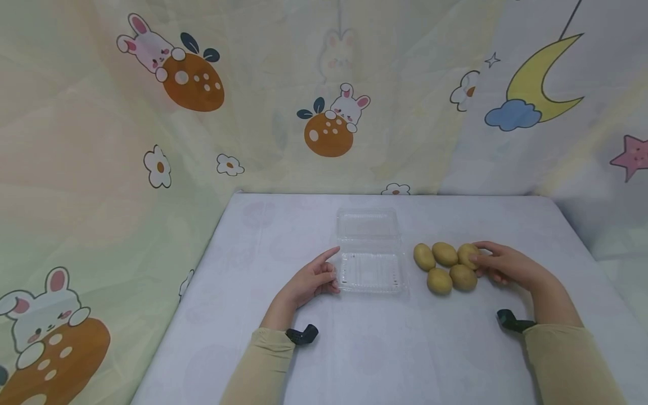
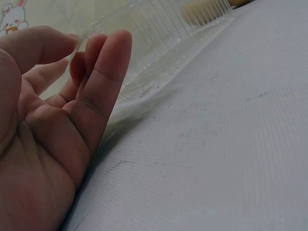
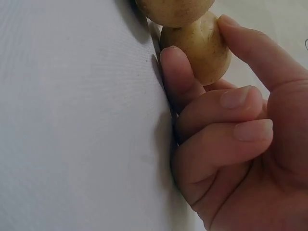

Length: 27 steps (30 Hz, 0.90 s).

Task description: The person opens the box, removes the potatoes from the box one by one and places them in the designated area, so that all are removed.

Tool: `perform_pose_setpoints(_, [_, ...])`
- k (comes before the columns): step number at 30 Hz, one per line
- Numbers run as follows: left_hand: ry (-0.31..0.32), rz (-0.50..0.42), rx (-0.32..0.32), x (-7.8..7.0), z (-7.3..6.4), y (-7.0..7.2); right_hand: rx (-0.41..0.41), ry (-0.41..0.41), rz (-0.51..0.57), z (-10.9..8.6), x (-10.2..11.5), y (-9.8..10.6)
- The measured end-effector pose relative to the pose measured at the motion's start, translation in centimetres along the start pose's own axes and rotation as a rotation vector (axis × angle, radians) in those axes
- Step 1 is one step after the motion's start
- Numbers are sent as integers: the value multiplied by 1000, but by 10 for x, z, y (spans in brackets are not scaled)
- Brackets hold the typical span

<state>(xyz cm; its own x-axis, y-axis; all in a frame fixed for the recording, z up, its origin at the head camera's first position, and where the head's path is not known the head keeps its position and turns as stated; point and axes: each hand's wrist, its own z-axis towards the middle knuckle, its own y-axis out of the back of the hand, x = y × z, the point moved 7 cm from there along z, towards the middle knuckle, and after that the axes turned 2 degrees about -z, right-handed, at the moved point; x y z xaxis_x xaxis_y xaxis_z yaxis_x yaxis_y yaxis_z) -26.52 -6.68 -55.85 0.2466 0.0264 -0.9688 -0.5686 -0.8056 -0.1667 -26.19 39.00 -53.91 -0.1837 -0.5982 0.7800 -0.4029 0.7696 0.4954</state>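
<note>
A clear plastic clamshell box (image 1: 371, 272) lies open on the table, its lid (image 1: 368, 225) folded back behind it. My left hand (image 1: 315, 279) holds the box by its left edge, index finger stretched forward along it; in the left wrist view the rim runs between the thumb and the fingers (image 2: 103, 77). To the right of the box, several potatoes (image 1: 439, 281) lie in a close group. With thumb and fingertips my right hand (image 1: 511, 267) pinches the back right potato (image 3: 204, 50); another potato (image 3: 175, 9) sits against it in the right wrist view.
A white cloth covers the table (image 1: 405, 349). Behind it and at the left hangs a printed curtain (image 1: 263, 84) with rabbits and a moon. A small black wrist camera (image 1: 302, 335) is at the left cuff, and another black wrist camera (image 1: 513, 321) at the right cuff.
</note>
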Motion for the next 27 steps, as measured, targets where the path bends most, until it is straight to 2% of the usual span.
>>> perform_pose_setpoints(11, [-4,-22,2,2,1,-1,11,1,-1,-4,1,-1])
perform_pose_setpoints(27, [1,-27,-3,0,0,-2,-38,-37,-8,-9,1,-1])
